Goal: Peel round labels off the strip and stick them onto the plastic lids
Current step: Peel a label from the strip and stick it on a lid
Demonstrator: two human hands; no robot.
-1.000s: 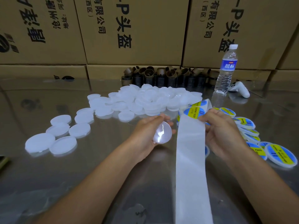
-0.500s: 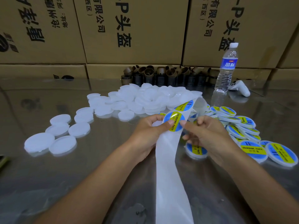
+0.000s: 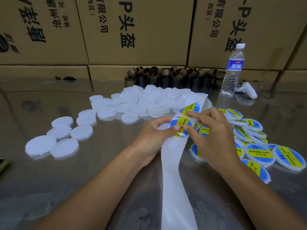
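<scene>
Our left hand gripped a round white plastic lid with its thumb laid on the round blue-and-yellow label in front of it. Our right hand pinched that label's other edge, its forefinger resting on the next label up the long white backing strip that trailed toward us over the shiny metal surface. A heap of plain white lids lay beyond the hands, with labelled lids just to the right.
</scene>
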